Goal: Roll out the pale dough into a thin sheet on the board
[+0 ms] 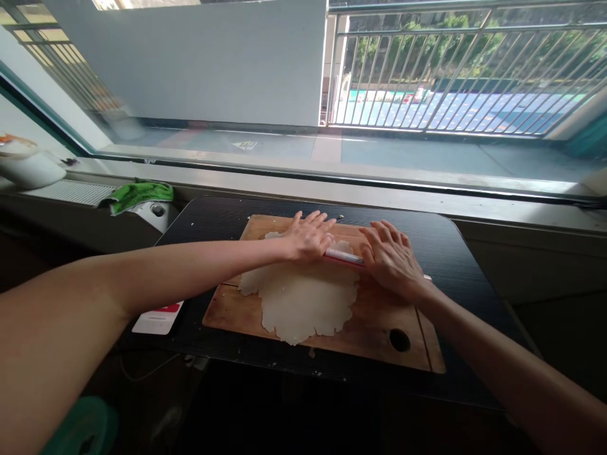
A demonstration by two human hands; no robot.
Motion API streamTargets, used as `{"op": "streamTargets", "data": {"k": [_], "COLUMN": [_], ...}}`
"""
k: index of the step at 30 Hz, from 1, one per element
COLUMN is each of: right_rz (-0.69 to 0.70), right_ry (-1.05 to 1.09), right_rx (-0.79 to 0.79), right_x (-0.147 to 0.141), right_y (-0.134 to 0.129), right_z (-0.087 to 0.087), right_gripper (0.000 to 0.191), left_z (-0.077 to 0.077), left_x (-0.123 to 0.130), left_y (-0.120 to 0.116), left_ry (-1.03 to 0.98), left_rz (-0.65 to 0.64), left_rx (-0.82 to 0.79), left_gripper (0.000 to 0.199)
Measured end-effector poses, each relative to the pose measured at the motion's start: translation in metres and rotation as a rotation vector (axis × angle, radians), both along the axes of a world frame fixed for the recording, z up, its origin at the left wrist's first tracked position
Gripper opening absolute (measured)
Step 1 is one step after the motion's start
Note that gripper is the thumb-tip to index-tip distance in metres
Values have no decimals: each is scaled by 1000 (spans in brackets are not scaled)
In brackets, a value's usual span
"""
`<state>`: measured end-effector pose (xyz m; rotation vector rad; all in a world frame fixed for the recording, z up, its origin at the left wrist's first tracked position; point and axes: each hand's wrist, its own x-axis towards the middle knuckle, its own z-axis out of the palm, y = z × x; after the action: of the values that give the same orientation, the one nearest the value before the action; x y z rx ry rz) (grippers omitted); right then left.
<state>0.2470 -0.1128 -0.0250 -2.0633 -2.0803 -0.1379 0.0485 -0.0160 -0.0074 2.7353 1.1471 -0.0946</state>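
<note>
A thin sheet of dough (306,300) with ragged, cracked edges is spread over a wooden cutting board (372,319). Across its far part lies a slim, pale rod with pink-red markings (345,256), under both palms. My left hand (309,236) rests on the rod's left part, fingers stretched out forward and hiding that end. Over the right part is my right hand (391,258), its fingers extended and slightly bent; the rod's tip shows beyond the wrist. Neither hand is wrapped round the rod.
The board sits on a dark table (441,253) with scattered crumbs. A white and red card-like item (158,319) lies at the left edge. Behind are a green cloth (142,196), a white pot (31,165) and a window ledge (284,184). A teal bin (85,426) stands below left.
</note>
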Motion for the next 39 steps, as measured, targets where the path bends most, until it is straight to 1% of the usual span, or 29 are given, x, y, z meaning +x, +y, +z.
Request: {"op": "streamTargets", "data": {"k": [2, 3, 4, 5, 6, 8, 10, 11, 12, 13, 16, 17, 18, 19, 21, 23, 24, 25, 26, 27, 30, 31, 32, 33, 34, 37, 38, 39], "right_rz": [-94, -131, -151, -150, -123, -22, 70, 85, 74, 45, -91, -128, -149, -142, -54, 108, 144, 158, 144, 106, -75, -119, -140, -130, -89, 125, 157, 170], "right_ry": [31, 48, 62, 70, 71, 59, 33, 22, 17, 18, 51, 63, 70, 70, 54, 26, 18, 14, 14, 19, 50, 58, 63, 62, 57, 23, 8, -10], "right_rx": [0, 3, -1, -15, -38, -74, -36, -10, 8, 15, -9, -31, -58, -82, -109, -50, -29, -14, -12, -21, -57, -59, -57, -54, -51, -22, 6, 22], "right_x": [8, 10, 11, 9, 6, -4, -10, -11, -9, -6, 6, 8, 7, 5, -4, -13, -15, -15, -12, -8, 8, 11, 13, 12, 8, -7, -10, -11], "right_y": [27, 35, 37, 33, 24, -2, -21, -22, -17, -7, 32, 39, 40, 34, 8, -21, -29, -31, -26, -15, 32, 42, 46, 43, 34, -6, -16, -19], "right_z": [3, 4, 5, 4, 3, -2, -5, -6, -5, -4, 2, 4, 6, 6, 2, -3, -4, -5, -5, -4, 2, 4, 5, 4, 2, -5, -7, -8], "right_gripper": [49, 50, 51, 51, 50, 48, 47, 47, 47, 48, 52, 54, 55, 56, 56, 55, 54, 54, 55, 56, 59, 59, 59, 59, 58, 56, 54, 54], "left_z": [5, 6, 6, 4, 1, -6, -12, -14, -14, -12, -5, -3, -2, -2, -5, -8, -9, -8, -7, -6, 1, 2, 3, 2, 1, -7, -8, -9], "left_x": [17, 22, 24, 22, 16, -1, -14, -16, -14, -9, 15, 20, 21, 18, 1, -17, -23, -24, -21, -14, 16, 23, 26, 25, 19, -10, -17, -20], "left_y": [21, 28, 31, 29, 24, 7, -6, -8, -5, 1, 29, 34, 36, 32, 15, -6, -12, -14, -11, -2, 33, 42, 46, 45, 39, 10, 3, -1], "left_ry": [28, 29, 25, 24, 24, 25, -12, -28, -39, -39, -25, -25, -24, -23, -18, -27, -31, -34, -30, -22, 1, 2, 0, -3, -4, -19, -31, -37], "left_rz": [103, 133, 143, 134, 102, 2, -84, -93, -75, -34, 122, 149, 157, 142, 51, -68, -98, -106, -86, -41, 126, 167, 187, 183, 154, -22, -65, -76], "left_rx": [-7, -3, -1, -2, -4, -1, 41, 60, 71, 74, 74, 74, 69, 59, 29, 34, 42, 53, 56, 55, 49, 52, 55, 53, 45, 27, 35, 42], "left_gripper": [63, 64, 64, 63, 62, 58, 56, 55, 55, 56, 60, 61, 62, 62, 60, 57, 56, 56, 56, 57, 62, 63, 63, 63, 62, 57, 57, 56]}}
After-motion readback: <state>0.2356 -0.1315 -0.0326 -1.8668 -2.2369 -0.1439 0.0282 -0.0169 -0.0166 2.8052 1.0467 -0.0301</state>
